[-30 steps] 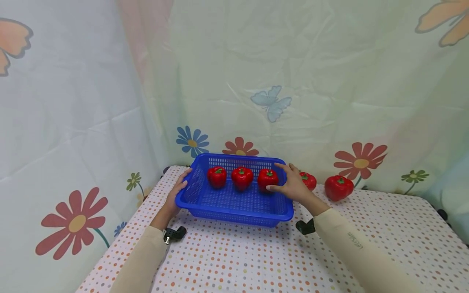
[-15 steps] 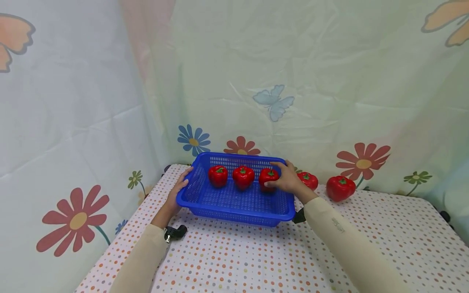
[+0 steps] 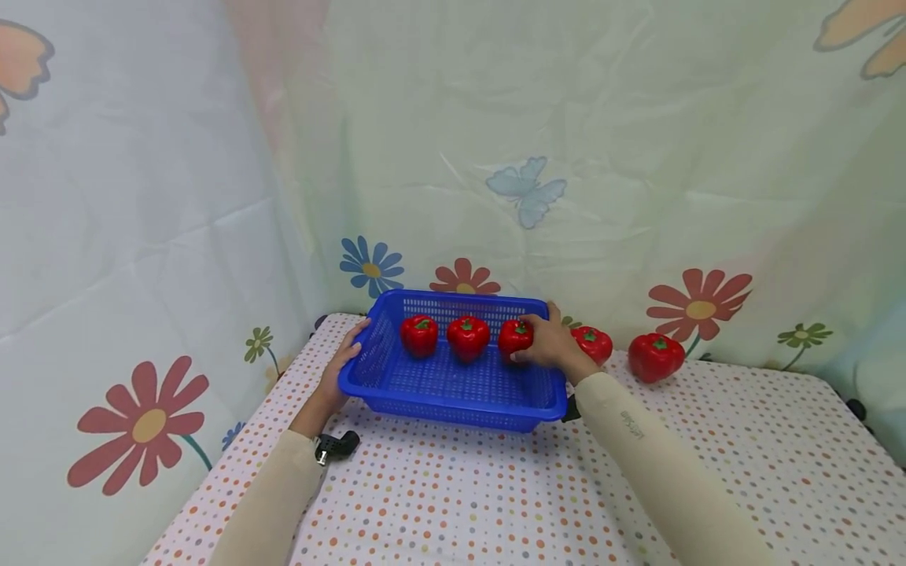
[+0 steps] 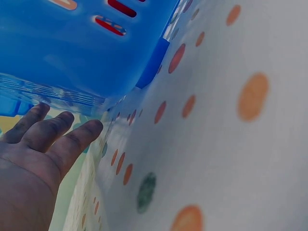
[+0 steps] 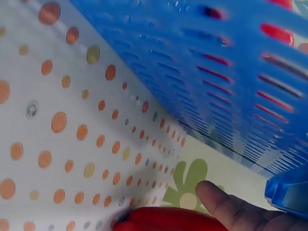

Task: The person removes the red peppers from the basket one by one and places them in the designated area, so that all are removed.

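A blue perforated plastic basket (image 3: 453,401) stands on the table with three red bell peppers in a row: one at left (image 3: 419,336), one in the middle (image 3: 468,339), one at right (image 3: 514,339). My right hand (image 3: 555,343) reaches over the basket's right rim, thumb and index finger on either side of the right-hand pepper, gripping it. In the right wrist view, another finger (image 5: 224,204) stays outside the basket wall. My left hand (image 3: 341,368) rests along the basket's left side; in the left wrist view its fingers (image 4: 72,144) are fairly straight beside the wall.
Outside the basket, one red bell pepper (image 3: 591,345) sits just behind my right wrist and another (image 3: 656,358) farther right. A dotted cloth covers the table (image 3: 439,503). A flower-printed curtain (image 3: 609,196) hangs behind and at the left.
My right hand has moved slightly left and inward over the rim, and its thumb and index finger have closed on the right-hand bell pepper. The left hand keeps its place.
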The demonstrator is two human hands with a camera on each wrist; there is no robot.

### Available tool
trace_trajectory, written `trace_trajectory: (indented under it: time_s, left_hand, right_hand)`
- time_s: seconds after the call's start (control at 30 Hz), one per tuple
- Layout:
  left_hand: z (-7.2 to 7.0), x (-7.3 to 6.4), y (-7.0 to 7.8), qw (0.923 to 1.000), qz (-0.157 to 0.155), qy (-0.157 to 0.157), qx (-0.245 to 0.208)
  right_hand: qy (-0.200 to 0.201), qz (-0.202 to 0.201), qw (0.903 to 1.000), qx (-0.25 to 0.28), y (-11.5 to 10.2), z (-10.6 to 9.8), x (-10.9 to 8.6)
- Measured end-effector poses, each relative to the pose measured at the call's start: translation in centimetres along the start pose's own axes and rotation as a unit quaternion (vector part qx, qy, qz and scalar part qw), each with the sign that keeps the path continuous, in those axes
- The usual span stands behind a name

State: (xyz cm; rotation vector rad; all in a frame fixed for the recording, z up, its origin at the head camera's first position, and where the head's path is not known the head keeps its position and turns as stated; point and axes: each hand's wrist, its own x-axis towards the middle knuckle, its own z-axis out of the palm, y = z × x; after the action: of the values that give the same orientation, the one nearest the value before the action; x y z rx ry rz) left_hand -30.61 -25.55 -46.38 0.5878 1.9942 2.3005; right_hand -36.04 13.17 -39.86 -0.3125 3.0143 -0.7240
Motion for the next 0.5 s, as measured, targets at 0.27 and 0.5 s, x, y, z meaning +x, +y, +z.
trace_trajectory:
  time_s: [0.27,0.5]
  left_hand:
    - [0.22,-0.4,0.59,0.9999,0.005,-0.006,0.008]
    - [0.23,-0.37,0.46,0.9999,0.004,-0.003,0.01]
  right_hand:
    - [0.007,0.01,0.9997,-0.019,-0.12,0.19,0.33]
    - [0.009,0.019,0.9995,-0.024,-0.17,0.16,0.17]
